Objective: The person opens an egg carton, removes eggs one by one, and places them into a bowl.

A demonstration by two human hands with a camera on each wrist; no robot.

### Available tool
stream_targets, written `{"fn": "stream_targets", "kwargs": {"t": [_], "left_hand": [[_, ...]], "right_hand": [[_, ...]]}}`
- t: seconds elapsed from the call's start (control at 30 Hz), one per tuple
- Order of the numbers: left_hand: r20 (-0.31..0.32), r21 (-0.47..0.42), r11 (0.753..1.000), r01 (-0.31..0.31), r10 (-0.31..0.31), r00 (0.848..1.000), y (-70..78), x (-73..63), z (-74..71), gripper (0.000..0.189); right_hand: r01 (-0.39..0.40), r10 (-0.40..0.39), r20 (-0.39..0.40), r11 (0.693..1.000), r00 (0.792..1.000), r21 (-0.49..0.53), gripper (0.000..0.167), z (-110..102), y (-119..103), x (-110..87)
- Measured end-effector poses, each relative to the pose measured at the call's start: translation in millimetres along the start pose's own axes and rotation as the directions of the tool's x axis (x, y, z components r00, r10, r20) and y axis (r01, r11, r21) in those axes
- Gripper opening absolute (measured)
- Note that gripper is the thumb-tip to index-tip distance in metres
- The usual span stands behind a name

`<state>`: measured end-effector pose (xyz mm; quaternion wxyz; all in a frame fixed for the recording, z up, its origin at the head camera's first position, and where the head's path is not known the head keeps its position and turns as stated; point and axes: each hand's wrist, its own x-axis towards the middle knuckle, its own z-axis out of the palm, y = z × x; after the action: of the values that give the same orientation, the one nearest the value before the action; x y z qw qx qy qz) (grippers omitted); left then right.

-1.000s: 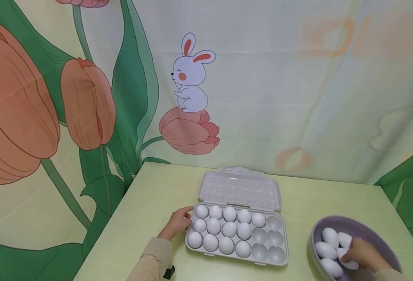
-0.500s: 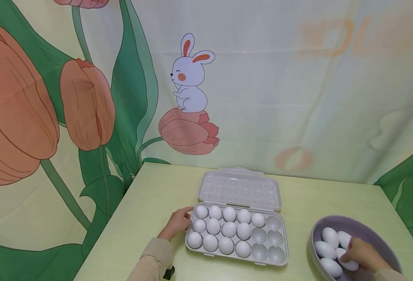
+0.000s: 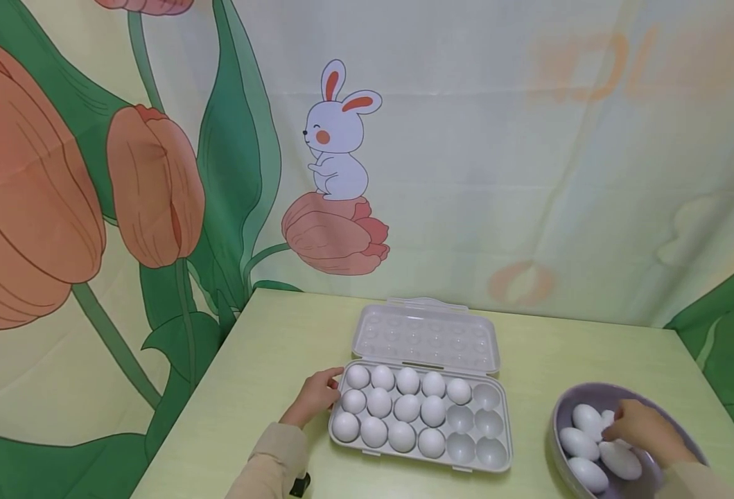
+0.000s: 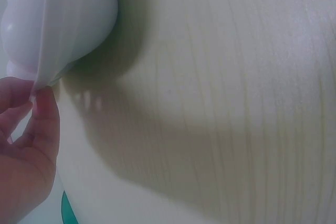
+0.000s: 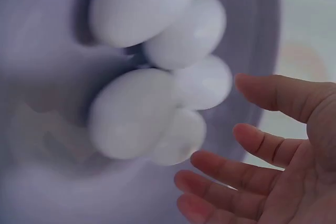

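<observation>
My left hand (image 3: 313, 398) holds the left edge of an egg box (image 3: 416, 462); in the left wrist view its thumb and fingers (image 4: 47, 121) pinch the thin rim. White eggs (image 3: 407, 407) fill most of the hollows, while several at the right end are bare. To the right, my right hand (image 3: 647, 431) is over a purple-grey bowl (image 3: 616, 392) that holds several white eggs (image 3: 579, 443). Its fingers are spread and hold nothing in the right wrist view, fingertips close to the nearest eggs (image 5: 178, 137).
The egg box's lid (image 3: 425, 336) lies folded back behind it. Both stand on a pale yellow table (image 3: 292, 333), with a printed curtain (image 3: 454, 173) hanging along its back edge. A small black object (image 3: 301, 484) shows by the left sleeve.
My right hand has come off the front egg in the bowl and shifted slightly away toward the back eggs, leaving that egg in plain sight. My left hand keeps its place on the box.
</observation>
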<state>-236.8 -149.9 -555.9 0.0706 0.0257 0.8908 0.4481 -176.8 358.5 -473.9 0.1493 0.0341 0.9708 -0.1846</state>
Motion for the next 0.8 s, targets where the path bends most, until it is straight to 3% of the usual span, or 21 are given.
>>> {"fn": "stream_targets", "kwargs": {"t": [0.2, 0.3, 0.6, 0.8], "left_hand": [[0.007, -0.003, 1.0, 0.001, -0.001, 1.0, 1.2, -0.9, -1.2, 0.052], [0.006, -0.007, 1.0, -0.002, 0.002, 1.0, 1.1, -0.7, -1.4, 0.052], [0.002, 0.001, 1.0, 0.003, -0.003, 1.0, 2.2, -2.7, -2.2, 0.053], [0.001, 0.001, 1.0, -0.003, 0.003, 1.0, 3.4, -2.3, -1.9, 0.053]], "right_hand": [[0.027, -0.027, 0.01, 0.999, 1.0, 0.026, 0.031, -10.3, -25.3, 11.7], [0.098, -0.098, -0.019, 0.994, 0.995, 0.047, 0.034, -6.9, -42.8, 20.1], [0.369, -0.361, -0.079, 0.921, 0.929, 0.123, 0.039, 26.9, -100.3, 39.5], [0.432, -0.426, -0.072, 0.888, 0.902, 0.156, 0.037, 49.8, -128.1, 54.5]]}}
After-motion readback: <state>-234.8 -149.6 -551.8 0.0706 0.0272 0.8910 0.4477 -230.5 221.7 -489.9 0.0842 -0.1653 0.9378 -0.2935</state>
